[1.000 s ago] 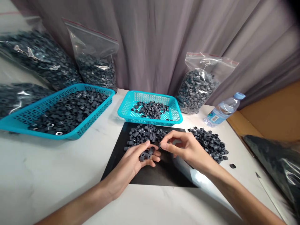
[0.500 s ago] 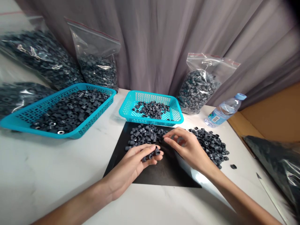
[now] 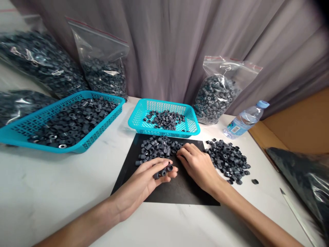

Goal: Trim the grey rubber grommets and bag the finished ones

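Observation:
Several small dark grey cylindrical parts point(image 3: 163, 172) lie in my left hand point(image 3: 147, 178), its fingers curled around them above a black mat point(image 3: 177, 190). My right hand point(image 3: 196, 164) is bent down over the mat, fingers together, at the right edge of a pile of the same parts point(image 3: 155, 149). Its fingertips touch or nearly touch the pile; what they pinch, if anything, is hidden. Another pile of grey parts point(image 3: 228, 161) spreads on the white table just right of the mat.
Two blue baskets, a large one point(image 3: 82, 148) at left and a smaller one point(image 3: 164, 132) behind the mat, hold grey parts. Filled clear bags point(image 3: 105, 77) point(image 3: 214, 97) stand at the back. A water bottle point(image 3: 245, 120), a cardboard box point(image 3: 298, 120) and a pencil-like item point(image 3: 295, 214) are at right.
My right hand has turned palm-down and its fingers have bent in towards the pile. My left hand still holds its parts, which sit slightly differently. The view has shifted slightly.

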Motion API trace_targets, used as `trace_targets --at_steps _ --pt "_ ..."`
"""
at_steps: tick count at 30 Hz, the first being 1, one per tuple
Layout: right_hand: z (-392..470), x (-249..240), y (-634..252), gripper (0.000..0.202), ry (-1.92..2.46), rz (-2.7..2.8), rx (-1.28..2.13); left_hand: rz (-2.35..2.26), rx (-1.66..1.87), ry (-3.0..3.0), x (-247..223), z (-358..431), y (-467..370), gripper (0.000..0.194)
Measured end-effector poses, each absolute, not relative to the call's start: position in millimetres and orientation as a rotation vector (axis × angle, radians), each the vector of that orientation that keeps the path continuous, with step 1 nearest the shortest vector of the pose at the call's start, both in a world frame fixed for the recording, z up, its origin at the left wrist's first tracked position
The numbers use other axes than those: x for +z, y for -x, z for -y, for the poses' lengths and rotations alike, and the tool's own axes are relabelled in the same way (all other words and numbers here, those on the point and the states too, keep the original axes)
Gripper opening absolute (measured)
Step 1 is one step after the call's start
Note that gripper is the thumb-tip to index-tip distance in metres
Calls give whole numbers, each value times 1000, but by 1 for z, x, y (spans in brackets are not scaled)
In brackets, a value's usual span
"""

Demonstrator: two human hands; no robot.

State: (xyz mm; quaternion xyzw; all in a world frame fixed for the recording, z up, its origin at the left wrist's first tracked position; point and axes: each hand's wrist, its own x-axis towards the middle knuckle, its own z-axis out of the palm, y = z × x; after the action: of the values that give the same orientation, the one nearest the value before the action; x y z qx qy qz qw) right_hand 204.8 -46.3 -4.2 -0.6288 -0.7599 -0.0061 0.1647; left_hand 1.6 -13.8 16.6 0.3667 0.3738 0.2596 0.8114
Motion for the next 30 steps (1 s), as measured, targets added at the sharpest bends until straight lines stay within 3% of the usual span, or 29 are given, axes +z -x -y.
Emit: trace_targets --at_steps 10,14,21,23,30 --pt "72 63 -203 5 1469 1987 588 -753 570 -705 19 16 -2 17" --pt "69 60 -202 9 1432 2019 590 -744 542 -660 22 16 -4 18" --pt "48 22 -221 12 1738 2113 341 -788 504 -651 24 16 -4 14" --pt "46 15 -222 5 1756 2163 369 -792 494 -627 21 16 -2 16" --pt "54 37 -203 16 1416 1770 720 -754 486 -558 16 17 -3 16"
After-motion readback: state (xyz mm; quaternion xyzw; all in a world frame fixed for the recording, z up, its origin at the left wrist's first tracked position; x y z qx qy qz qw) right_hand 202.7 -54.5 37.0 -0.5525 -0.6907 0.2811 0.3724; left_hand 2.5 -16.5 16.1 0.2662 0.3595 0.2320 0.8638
